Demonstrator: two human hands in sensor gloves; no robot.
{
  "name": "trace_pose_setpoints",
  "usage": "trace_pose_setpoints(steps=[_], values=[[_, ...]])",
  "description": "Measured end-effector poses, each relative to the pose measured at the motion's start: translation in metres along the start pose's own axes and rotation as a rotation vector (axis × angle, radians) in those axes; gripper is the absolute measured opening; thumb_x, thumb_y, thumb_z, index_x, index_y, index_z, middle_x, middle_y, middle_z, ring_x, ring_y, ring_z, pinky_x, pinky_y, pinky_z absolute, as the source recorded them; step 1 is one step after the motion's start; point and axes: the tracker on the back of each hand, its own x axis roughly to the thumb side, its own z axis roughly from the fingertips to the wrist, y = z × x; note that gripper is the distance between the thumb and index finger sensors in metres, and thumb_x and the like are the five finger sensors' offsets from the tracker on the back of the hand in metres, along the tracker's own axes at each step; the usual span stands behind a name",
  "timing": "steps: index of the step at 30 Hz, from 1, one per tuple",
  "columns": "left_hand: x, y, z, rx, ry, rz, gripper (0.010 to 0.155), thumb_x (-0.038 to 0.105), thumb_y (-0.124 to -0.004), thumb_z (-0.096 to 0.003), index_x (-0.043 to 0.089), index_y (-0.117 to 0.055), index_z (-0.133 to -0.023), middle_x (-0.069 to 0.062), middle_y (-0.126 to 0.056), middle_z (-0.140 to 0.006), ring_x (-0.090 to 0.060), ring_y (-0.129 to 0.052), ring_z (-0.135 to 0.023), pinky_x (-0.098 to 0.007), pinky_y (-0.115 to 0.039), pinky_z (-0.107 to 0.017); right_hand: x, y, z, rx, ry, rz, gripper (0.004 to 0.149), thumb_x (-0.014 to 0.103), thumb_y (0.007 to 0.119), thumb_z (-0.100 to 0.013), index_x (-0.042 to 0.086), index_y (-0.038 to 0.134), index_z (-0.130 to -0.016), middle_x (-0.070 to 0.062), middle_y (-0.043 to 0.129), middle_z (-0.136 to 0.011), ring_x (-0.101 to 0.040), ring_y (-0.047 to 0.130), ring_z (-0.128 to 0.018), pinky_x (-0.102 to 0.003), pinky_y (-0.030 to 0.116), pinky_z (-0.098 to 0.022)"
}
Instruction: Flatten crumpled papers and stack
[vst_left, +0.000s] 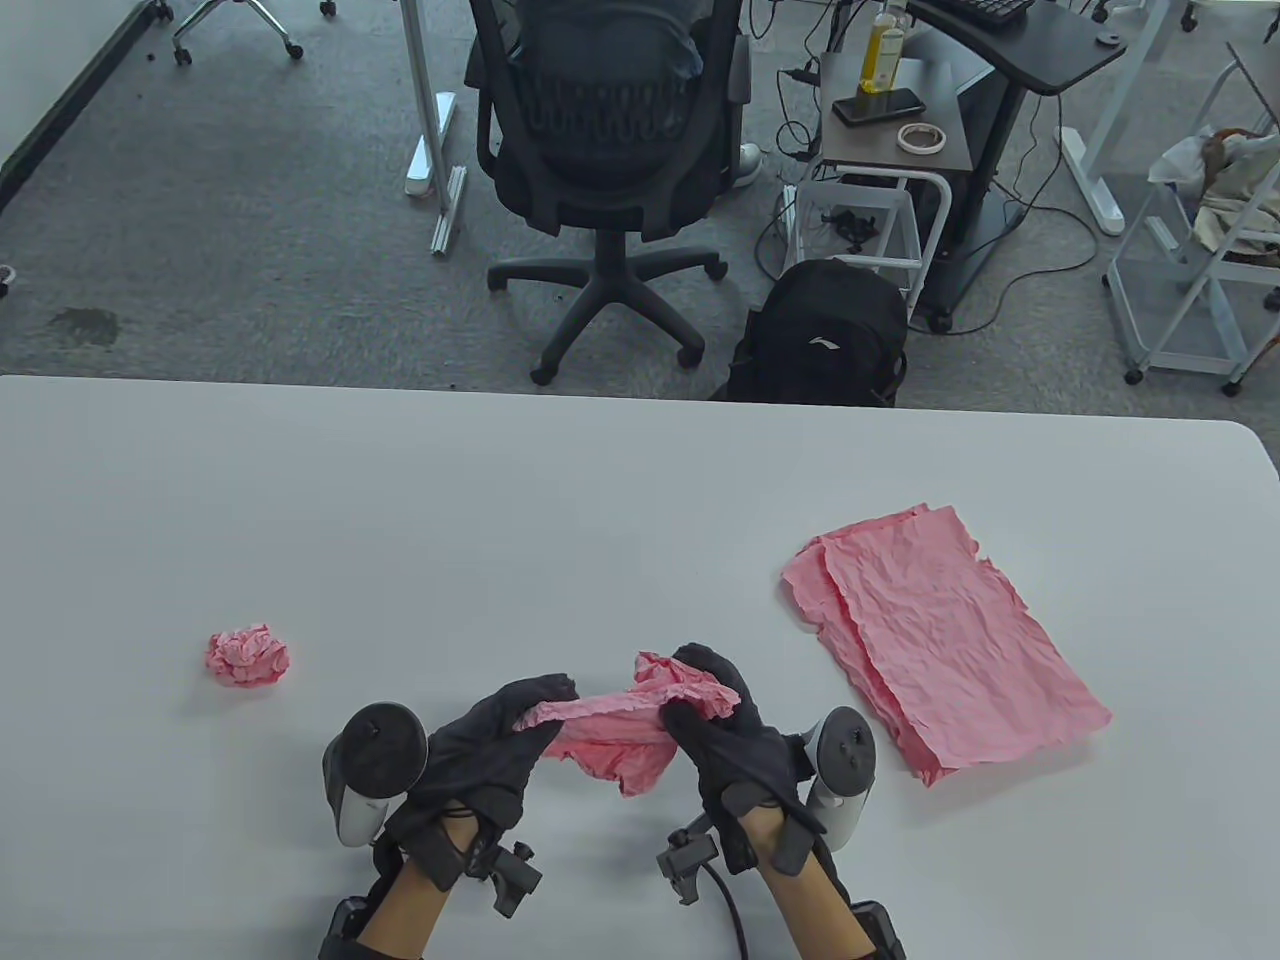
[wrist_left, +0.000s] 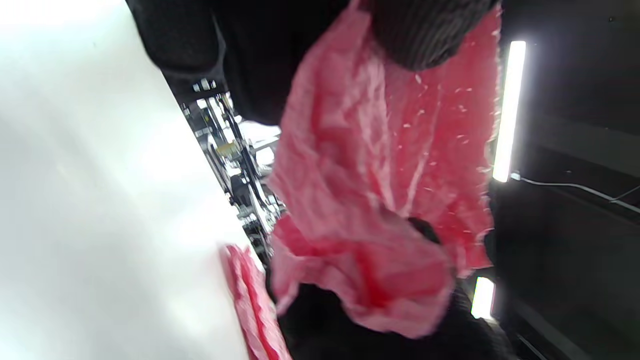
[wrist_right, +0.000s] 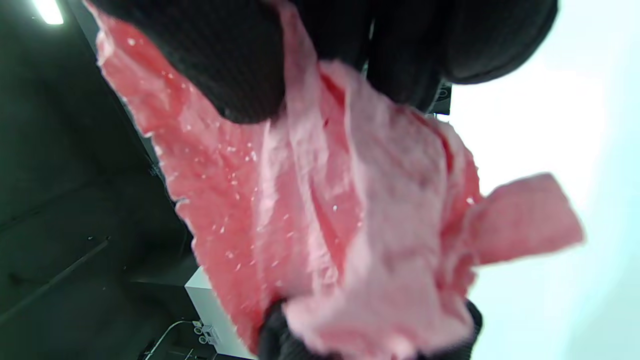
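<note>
Pink paper (vst_left: 620, 735), near the table's (vst_left: 500, 500) front edge: light, limp, tear-prone; left hand (vst_left: 495, 745) and right hand (vst_left: 725, 735) each pinch one end; grasp edges only.

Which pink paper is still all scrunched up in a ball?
The small pink paper ball alone on the table's left. The stacked pink sheets on the right lie flattened, and the hands hold a half-opened one.

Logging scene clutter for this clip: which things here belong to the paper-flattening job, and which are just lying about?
Job:
- pink sheet pulled open between the left hand and right hand
- crumpled pink ball on the table
- stack of flattened sheets

Lying about:
- office chair
- black backpack
- side cart with bottle, phone, tape roll
</note>
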Motion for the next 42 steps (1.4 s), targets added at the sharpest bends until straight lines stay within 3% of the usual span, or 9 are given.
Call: trace_pose_setpoints(steps=[9,16,18,21,25,31,35,38,42], values=[[-0.015,0.007,0.002,0.055,0.107,0.121,0.047,0.051,-0.074,-0.0567,0.030,-0.075,-0.099,0.008,-0.093,-0.084,-0.016,-0.103,-0.072,-0.044,-0.078,-0.067,0.001,-0.008,-0.002,-0.008,-0.045,-0.139,0.042,0.036,0.082,-0.051,0.018,0.071,-0.088,-0.020,0.065,-0.098,-0.048,0.069,-0.085,-0.059,0.064,-0.057],[-0.019,0.013,0.006,0.146,0.185,0.136,0.046,0.044,-0.073,-0.0573,0.023,-0.075,-0.099,0.005,-0.096,-0.079,-0.019,-0.105,-0.067,-0.046,-0.078,-0.064,0.005,-0.010,0.001,-0.101,-0.057,-0.017,0.043,0.031,0.085,-0.049,0.013,0.072,-0.085,-0.019,0.083,-0.087,-0.044,0.088,-0.070,-0.056,0.075,-0.047],[-0.007,0.014,0.009,0.256,0.151,-0.071,0.056,0.042,-0.074,-0.0573,0.020,-0.061,-0.107,-0.004,-0.080,-0.098,-0.032,-0.090,-0.087,-0.054,-0.067,-0.070,0.009,-0.010,0.004,-0.144,-0.070,0.117,0.043,0.031,0.085,-0.049,0.012,0.071,-0.085,-0.020,0.083,-0.086,-0.044,0.088,-0.068,-0.057,0.074,-0.046],[0.025,0.005,0.006,0.138,-0.116,-0.566,0.074,0.053,-0.074,-0.0552,0.026,-0.040,-0.115,-0.003,-0.051,-0.117,-0.035,-0.061,-0.111,-0.060,-0.054,-0.077,0.017,-0.006,0.008,-0.196,-0.147,0.337,0.043,0.033,0.086,-0.048,0.010,0.073,-0.082,-0.019,0.084,-0.084,-0.045,0.088,-0.067,-0.057,0.074,-0.046],[0.046,-0.036,0.004,-0.026,-0.201,-0.580,0.100,0.067,-0.081,-0.0480,0.025,-0.021,-0.117,-0.004,-0.032,-0.122,-0.036,-0.046,-0.117,-0.065,-0.045,-0.080,0.025,0.017,0.013,-0.101,-0.282,0.519,0.043,0.036,0.086,-0.048,0.008,0.076,-0.079,-0.020,0.083,-0.086,-0.047,0.086,-0.069,-0.059,0.072,-0.047],[0.049,-0.040,0.007,0.088,-0.213,-0.786,0.054,0.045,-0.078,-0.0537,0.029,-0.070,-0.105,0.003,-0.083,-0.101,-0.025,-0.094,-0.088,-0.051,-0.072,-0.071,0.031,0.042,0.022,-0.027,-0.398,0.642,0.043,0.039,0.086,-0.049,0.006,0.079,-0.076,-0.020,0.083,-0.086,-0.047,0.085,-0.070,-0.059,0.071,-0.048],[0.038,-0.024,0.006,0.083,-0.171,-0.477,0.047,0.045,-0.071,-0.0558,0.033,-0.074,-0.101,0.007,-0.086,-0.097,-0.023,-0.096,-0.086,-0.051,-0.072,-0.072,0.030,0.042,0.017,0.140,-0.345,0.607,0.077,0.043,0.088,-0.048,0.022,0.043,-0.107,-0.023,0.048,-0.110,-0.055,0.058,-0.090,-0.067,0.056,-0.058],[0.030,-0.023,0.000,-0.082,-0.179,-0.287,0.046,0.046,-0.069,-0.0578,0.040,-0.071,-0.103,0.011,-0.082,-0.102,-0.021,-0.088,-0.096,-0.053,-0.065,-0.077,0.024,0.040,0.012,0.347,-0.250,0.580,0.091,0.051,0.086,-0.049,0.036,0.018,-0.108,-0.015,0.019,-0.118,-0.055,0.026,-0.102,-0.072,0.037,-0.065],[0.030,-0.026,-0.001,-0.110,-0.174,-0.235,0.046,0.047,-0.069,-0.0574,0.042,-0.071,-0.103,0.013,-0.082,-0.103,-0.021,-0.087,-0.097,-0.053,-0.065,-0.078,0.015,0.041,0.009,0.341,-0.127,0.393,0.092,0.042,0.087,-0.050,0.025,0.016,-0.108,-0.022,0.055,-0.111,-0.054,0.048,-0.099,-0.074,0.043,-0.062]])
